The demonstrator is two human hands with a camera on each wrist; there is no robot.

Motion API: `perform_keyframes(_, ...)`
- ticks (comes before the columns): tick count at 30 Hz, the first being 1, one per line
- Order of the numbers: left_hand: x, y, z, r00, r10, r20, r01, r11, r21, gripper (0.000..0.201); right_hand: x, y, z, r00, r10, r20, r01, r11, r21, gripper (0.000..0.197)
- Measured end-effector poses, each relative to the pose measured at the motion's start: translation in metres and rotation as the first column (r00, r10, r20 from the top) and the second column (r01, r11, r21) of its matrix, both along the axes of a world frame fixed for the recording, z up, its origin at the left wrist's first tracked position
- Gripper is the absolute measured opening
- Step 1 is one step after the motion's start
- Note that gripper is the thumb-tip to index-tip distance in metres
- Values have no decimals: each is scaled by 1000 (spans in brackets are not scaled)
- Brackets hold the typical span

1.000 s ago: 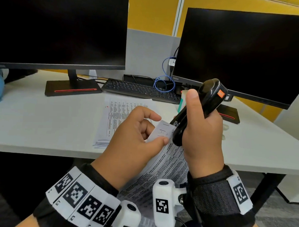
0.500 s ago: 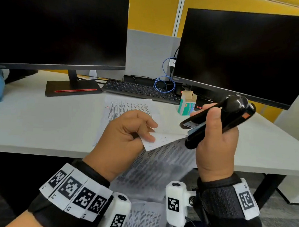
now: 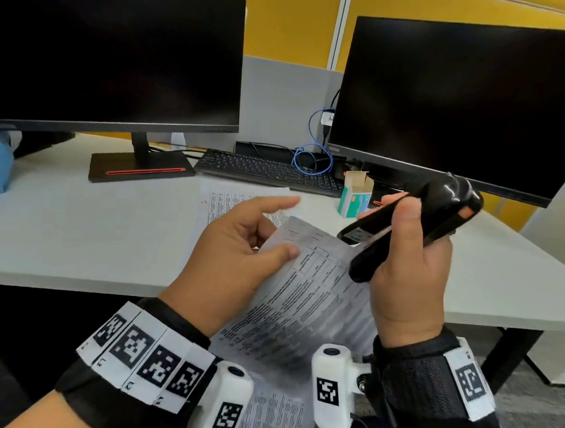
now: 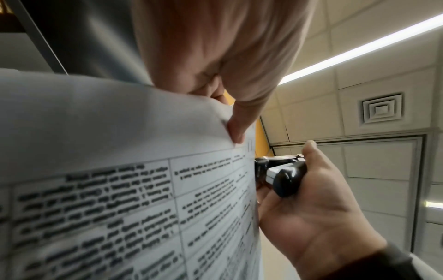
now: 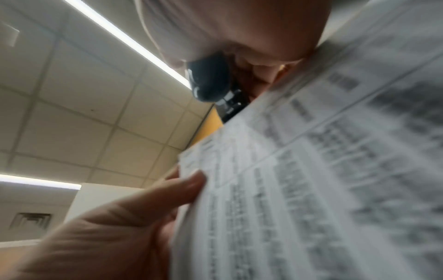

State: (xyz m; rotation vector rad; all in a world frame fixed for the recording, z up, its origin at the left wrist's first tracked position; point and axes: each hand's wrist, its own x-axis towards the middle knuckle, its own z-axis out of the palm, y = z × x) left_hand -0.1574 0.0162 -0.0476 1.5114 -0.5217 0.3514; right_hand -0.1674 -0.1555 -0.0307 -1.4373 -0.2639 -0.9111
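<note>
My left hand (image 3: 260,242) pinches the top corner of a printed sheet (image 3: 306,299) between thumb and curled fingers, with the index finger stretched out above the paper. The sheet (image 4: 124,199) hangs down toward my lap, above the desk's front edge. My right hand (image 3: 405,251) grips a black stapler (image 3: 413,219) with an orange mark, its nose pointing left at the sheet's upper right corner. In the left wrist view the stapler (image 4: 285,176) sits just beside the paper's edge. In the right wrist view the stapler (image 5: 208,81) shows under my palm and the paper (image 5: 323,180) fills the right side.
A second printed sheet (image 3: 230,202) lies flat on the grey desk (image 3: 79,234). Behind it are a black keyboard (image 3: 267,171), a small green and white box (image 3: 354,197), two dark monitors (image 3: 116,54) and a blue cable (image 3: 313,150).
The stapler has swung off the sheet's corner to the right and lowered to a flatter angle. My left hand turned the sheet's corner up, and its index finger straightened.
</note>
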Motion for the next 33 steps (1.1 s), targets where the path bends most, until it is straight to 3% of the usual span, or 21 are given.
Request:
perform_keyframes(2,1,-3,0,1000,18,-15,-18,1000,14,59,3,5,5,996,26,-83,-26,1000,-3,45)
perform_keyframes(6,-2,-10,0,999,4,-48,-4,1000,7,58,4,15,10,983,54,-174,-69,995,-79,40)
perform_keyframes(21,-10,-18,2,995,-72,-72,69,997,-33,42,3,19,14,991,8,-131,-22,994,-107,40)
perform_keyframes(25,-5,-16,-2,987,-100,-122,111,991,81,42,8,16,12,985,48,-163,-66,992,-107,42)
perform_keyframes(28,-1,-11,-3,988,-85,-130,115,962,248,35,10,12,12,969,104,-225,-114,993,-31,40)
perform_keyframes(30,0,-6,-5,995,-54,-86,76,961,265,25,10,5,15,974,113,-196,-98,991,86,41)
perform_keyframes(33,1,0,-6,998,-61,-1,60,973,222,37,8,-8,21,987,65,-146,-34,978,206,43)
